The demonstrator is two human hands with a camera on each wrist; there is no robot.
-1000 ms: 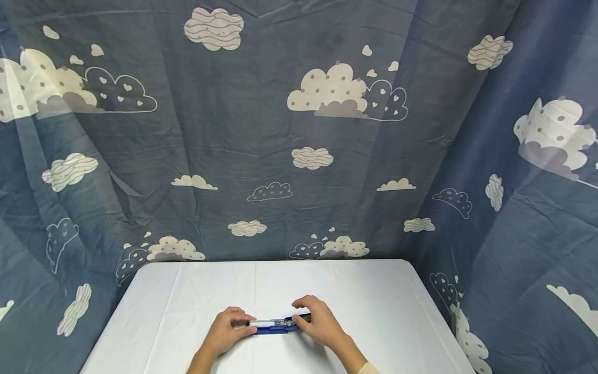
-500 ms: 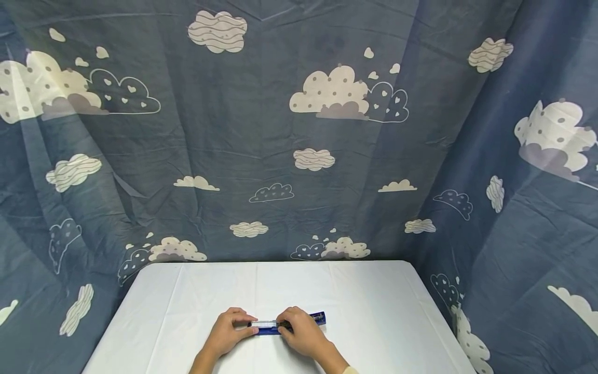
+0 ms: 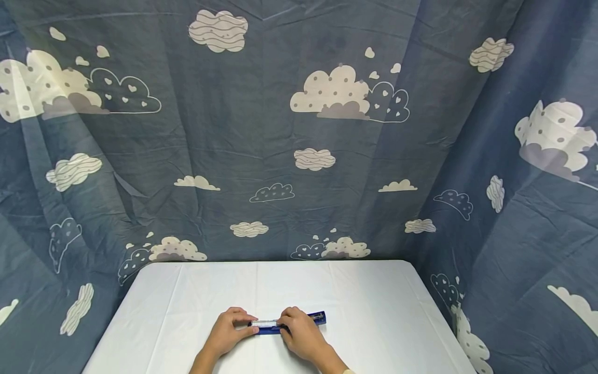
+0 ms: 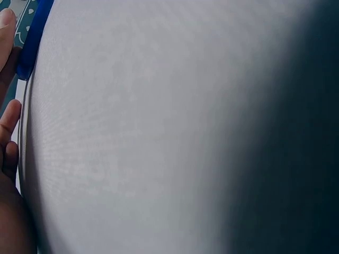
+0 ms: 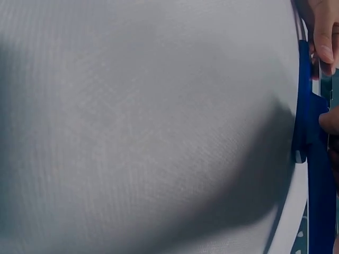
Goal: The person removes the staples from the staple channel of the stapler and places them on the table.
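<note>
Both hands grip an opened blue stapler (image 3: pixel 269 330): the left hand (image 3: pixel 225 333) pinches its 9 o'clock end between thumb and fingers, and the right hand (image 3: pixel 301 334) closes thumb and curled fingers on its middle, the fingertips partly hidden. It lies across the white tabletop (image 3: pixel 374 301), free end toward 3 o'clock, a pale strip (image 3: pixel 264 323) showing between the hands. If the left pinch loosened, the stapler might skid or twist. The forearms slant in from 7 and 5 o'clock.
</note>
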